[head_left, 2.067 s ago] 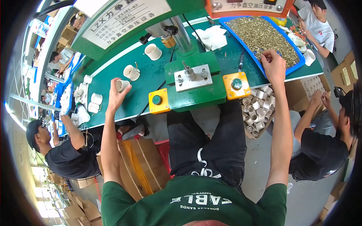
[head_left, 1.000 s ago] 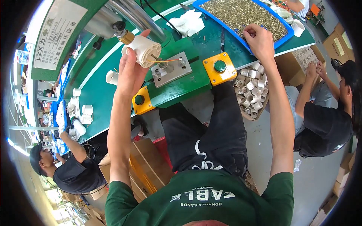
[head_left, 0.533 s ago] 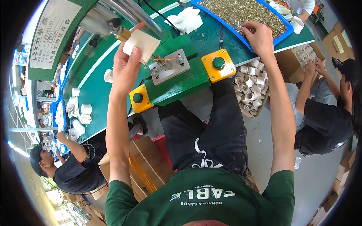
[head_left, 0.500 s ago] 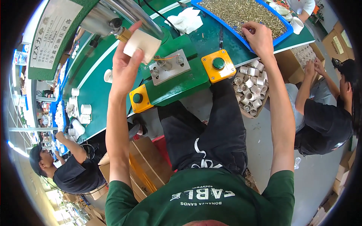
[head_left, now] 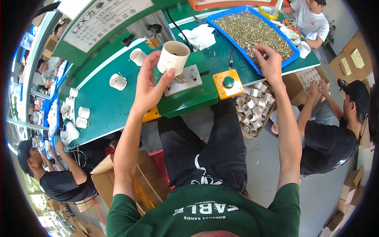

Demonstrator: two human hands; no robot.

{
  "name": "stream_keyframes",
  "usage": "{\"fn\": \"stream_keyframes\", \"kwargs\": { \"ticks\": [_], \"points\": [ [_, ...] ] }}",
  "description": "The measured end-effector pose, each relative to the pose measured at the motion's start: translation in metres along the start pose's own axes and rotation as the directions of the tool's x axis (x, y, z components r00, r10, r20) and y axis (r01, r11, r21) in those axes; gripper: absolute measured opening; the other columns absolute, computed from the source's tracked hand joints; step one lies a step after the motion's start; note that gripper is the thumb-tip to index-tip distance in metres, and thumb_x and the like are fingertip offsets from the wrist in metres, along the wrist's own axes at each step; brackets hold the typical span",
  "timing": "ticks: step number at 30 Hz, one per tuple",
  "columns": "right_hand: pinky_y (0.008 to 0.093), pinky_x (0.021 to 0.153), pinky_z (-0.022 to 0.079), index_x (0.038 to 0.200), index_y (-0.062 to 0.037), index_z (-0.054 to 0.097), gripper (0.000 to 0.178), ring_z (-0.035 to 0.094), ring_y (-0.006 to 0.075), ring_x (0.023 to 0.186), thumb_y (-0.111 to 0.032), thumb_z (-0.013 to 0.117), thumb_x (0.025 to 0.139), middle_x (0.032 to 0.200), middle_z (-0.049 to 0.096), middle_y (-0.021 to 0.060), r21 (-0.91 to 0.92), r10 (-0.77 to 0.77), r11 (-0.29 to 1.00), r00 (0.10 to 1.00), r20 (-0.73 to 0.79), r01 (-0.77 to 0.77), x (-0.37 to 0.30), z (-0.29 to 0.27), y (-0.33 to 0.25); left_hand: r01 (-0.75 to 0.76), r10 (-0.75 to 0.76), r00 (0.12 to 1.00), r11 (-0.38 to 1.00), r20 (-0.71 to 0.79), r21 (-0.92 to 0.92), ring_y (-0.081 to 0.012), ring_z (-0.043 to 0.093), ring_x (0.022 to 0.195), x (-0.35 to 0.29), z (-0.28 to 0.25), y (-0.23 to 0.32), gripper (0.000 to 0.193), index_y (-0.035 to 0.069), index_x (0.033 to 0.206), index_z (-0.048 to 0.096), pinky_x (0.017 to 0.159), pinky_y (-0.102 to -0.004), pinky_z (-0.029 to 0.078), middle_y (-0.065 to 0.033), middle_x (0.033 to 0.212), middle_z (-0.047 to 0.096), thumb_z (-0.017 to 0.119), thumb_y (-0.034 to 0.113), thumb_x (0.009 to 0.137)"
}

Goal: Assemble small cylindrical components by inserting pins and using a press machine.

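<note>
White cup [head_left: 173, 58] now lower in left-hand fingers [head_left: 152, 85], above green bench [head_left: 106, 106]; right fingers [head_left: 263, 53] pinching in blue tray [head_left: 292, 59].

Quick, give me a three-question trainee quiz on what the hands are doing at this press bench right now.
1. True or false: the left hand holds a white cup-shaped part with its open end up.
2. Where is the right hand? A) on the orange button box B) at the blue tray of small metal pieces C) in the carton of white parts
3. What colour is the bench top?

Key: 1 true; 2 B; 3 green.
</note>
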State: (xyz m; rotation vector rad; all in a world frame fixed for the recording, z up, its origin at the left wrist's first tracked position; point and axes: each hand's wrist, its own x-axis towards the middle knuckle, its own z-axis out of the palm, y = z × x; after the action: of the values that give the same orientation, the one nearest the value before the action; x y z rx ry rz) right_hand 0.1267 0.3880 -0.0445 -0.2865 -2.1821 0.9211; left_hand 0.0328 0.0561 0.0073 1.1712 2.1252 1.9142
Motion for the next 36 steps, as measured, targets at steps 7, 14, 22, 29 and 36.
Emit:
{"fn": "stream_keyframes", "kwargs": {
  "ticks": [7, 14, 22, 29, 36],
  "points": [
    [0.0291, 0.064, 0.05, 0.091, -0.0003, 0.068, 0.012, 0.062, 0.0151, 0.066, -0.008, 0.067, 0.082, 0.079, 0.068, 0.0097, 0.002, 0.034, 0.999, 0.995, 0.095, -0.035, -0.008, 0.002, 0.003, 0.08, -0.044, 0.994, 0.91, 0.095, -0.407, -0.0278, 0.054, 0.116, 0.016, 0.006, 0.013, 0.055, 0.001, 0.137, 0.029, 0.103, -0.0413, 0.037, -0.0144, 0.126, 0.051, 0.053, 0.002, 0.087],
    [0.0336, 0.064, 0.05, 0.09, -0.0038, 0.069, 0.015, 0.064, 0.0236, 0.066, -0.016, 0.066, 0.081, 0.077, 0.067, 0.0133, -0.111, 0.003, 0.994, 0.995, 0.103, 0.008, -0.003, 0.005, 0.015, 0.151, -0.144, 0.988, 0.839, 0.053, -0.522, -0.0376, 0.053, 0.117, 0.02, 0.008, 0.013, 0.05, -0.003, 0.134, 0.033, 0.107, -0.0451, 0.035, -0.0156, 0.125, 0.052, 0.047, 0.02, 0.092],
    [0.0353, 0.066, 0.051, 0.093, -0.0087, 0.07, 0.017, 0.066, 0.0264, 0.07, -0.02, 0.065, 0.082, 0.077, 0.068, 0.0126, -0.181, 0.012, 0.983, 0.996, 0.084, 0.004, -0.002, 0.006, 0.022, 0.216, -0.194, 0.976, 0.883, 0.095, -0.418, -0.0334, 0.049, 0.122, 0.017, 0.01, 0.016, 0.054, -0.005, 0.129, 0.04, 0.111, -0.0393, 0.03, -0.0203, 0.122, 0.055, 0.044, 0.035, 0.094],
    [0.0305, 0.071, 0.052, 0.097, -0.0043, 0.068, 0.019, 0.066, 0.0181, 0.072, -0.017, 0.066, 0.083, 0.081, 0.069, 0.0105, -0.199, -0.053, 0.978, 0.995, 0.079, 0.068, 0.0, 0.006, 0.024, 0.194, -0.191, 0.981, 0.909, 0.045, -0.369, -0.0316, 0.05, 0.121, 0.014, 0.011, 0.015, 0.051, -0.005, 0.13, 0.039, 0.108, -0.0383, 0.031, -0.0205, 0.125, 0.054, 0.041, 0.031, 0.094],
    [0.0303, 0.072, 0.052, 0.097, -0.0041, 0.068, 0.019, 0.066, 0.0183, 0.073, -0.017, 0.066, 0.083, 0.081, 0.069, 0.0106, -0.21, -0.031, 0.977, 0.996, 0.086, 0.049, -0.002, 0.005, 0.013, 0.128, -0.126, 0.992, 0.923, 0.03, -0.364, -0.0367, 0.049, 0.122, 0.013, 0.007, 0.017, 0.05, -0.004, 0.131, 0.038, 0.109, -0.0428, 0.033, -0.0199, 0.126, 0.052, 0.049, 0.024, 0.092]
  ]
}}
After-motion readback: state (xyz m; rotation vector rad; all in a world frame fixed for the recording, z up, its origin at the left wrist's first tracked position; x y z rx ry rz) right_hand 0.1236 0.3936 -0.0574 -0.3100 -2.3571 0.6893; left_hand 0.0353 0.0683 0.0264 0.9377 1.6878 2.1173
